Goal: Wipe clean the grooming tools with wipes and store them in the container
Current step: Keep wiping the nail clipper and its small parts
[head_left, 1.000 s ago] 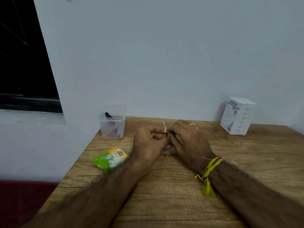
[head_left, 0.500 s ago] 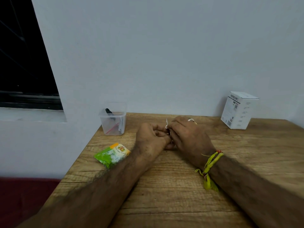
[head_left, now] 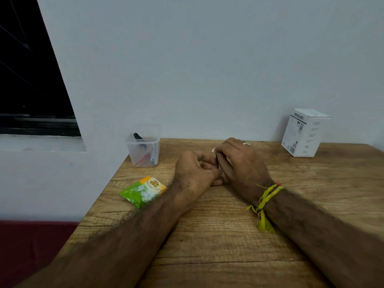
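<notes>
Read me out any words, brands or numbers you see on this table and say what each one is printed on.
"PONPRO..." then unclear letters: vertical heading on the white carton box, only partly legible.
The box's other lines and its code squares: too small to read.
Small line on the green and orange wipes sachet, perhaps including "Lemon": too blurred to read for sure.
Clear plastic container: no text visible.

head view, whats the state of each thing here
container: upright, lid off, tools inside
wipe packet: flat on table
white box: upright, closed
left hand: curled on a small dark tool
right hand: pinching a white wipe against it
</notes>
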Action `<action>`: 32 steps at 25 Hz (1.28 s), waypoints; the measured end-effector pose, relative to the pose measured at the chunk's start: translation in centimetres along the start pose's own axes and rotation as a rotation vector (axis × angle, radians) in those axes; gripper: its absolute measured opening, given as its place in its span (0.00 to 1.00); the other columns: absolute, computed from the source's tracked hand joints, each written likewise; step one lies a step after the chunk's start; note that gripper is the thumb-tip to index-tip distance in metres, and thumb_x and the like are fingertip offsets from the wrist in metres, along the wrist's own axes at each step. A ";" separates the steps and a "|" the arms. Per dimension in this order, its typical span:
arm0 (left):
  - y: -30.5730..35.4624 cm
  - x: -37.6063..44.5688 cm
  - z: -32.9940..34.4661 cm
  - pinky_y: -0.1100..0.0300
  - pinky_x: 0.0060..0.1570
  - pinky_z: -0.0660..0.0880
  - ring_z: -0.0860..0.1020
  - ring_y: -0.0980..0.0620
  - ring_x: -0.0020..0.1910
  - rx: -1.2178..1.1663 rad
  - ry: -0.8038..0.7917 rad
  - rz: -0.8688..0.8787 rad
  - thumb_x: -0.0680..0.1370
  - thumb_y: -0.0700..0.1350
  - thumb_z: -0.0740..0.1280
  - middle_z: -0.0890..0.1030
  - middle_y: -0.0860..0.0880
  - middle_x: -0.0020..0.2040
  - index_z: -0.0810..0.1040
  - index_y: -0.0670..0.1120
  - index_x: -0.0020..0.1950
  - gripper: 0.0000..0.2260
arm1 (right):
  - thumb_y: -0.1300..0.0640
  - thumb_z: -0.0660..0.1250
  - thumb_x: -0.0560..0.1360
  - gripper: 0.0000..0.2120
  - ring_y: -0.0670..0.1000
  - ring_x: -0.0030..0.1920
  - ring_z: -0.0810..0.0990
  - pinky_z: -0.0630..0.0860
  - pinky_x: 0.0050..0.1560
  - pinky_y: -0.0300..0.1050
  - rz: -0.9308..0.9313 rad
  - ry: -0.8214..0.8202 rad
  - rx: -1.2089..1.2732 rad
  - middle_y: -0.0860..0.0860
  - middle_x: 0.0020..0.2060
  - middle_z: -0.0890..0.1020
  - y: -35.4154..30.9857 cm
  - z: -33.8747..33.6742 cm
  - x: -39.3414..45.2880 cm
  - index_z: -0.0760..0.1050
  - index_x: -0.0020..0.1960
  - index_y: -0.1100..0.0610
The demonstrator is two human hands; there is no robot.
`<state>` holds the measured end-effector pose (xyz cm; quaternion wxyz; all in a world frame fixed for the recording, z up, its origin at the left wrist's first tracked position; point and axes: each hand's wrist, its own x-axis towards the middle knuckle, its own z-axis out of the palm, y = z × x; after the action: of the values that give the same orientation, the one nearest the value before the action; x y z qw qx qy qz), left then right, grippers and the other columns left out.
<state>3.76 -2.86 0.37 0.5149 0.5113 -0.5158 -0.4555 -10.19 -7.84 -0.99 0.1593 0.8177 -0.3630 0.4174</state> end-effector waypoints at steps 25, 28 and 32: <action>0.1 0.0 -0.1 0.58 0.37 0.83 0.85 0.49 0.35 -0.006 -0.002 -0.002 0.72 0.28 0.72 0.84 0.42 0.38 0.80 0.40 0.45 0.08 | 0.56 0.62 0.76 0.10 0.54 0.44 0.80 0.71 0.47 0.44 0.034 -0.062 0.021 0.51 0.44 0.82 0.0 -0.4 -0.5 0.80 0.49 0.57; 0.0 0.0 -0.2 0.58 0.38 0.84 0.84 0.49 0.35 -0.009 -0.003 -0.005 0.73 0.28 0.72 0.84 0.41 0.38 0.80 0.40 0.45 0.08 | 0.55 0.61 0.77 0.11 0.55 0.43 0.80 0.70 0.46 0.44 0.044 -0.050 0.032 0.52 0.44 0.82 -0.2 -0.4 -0.5 0.81 0.49 0.58; -0.3 0.3 0.0 0.59 0.36 0.83 0.83 0.47 0.37 -0.020 0.017 -0.016 0.73 0.27 0.71 0.84 0.35 0.43 0.80 0.42 0.46 0.11 | 0.60 0.66 0.74 0.05 0.52 0.41 0.79 0.69 0.45 0.42 0.041 -0.068 0.055 0.50 0.41 0.82 -0.1 -0.4 -0.7 0.81 0.47 0.58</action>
<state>3.82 -3.21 0.13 0.5203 0.5142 -0.5028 -0.4605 -10.63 -7.21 -1.27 0.1158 0.8279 -0.3733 0.4022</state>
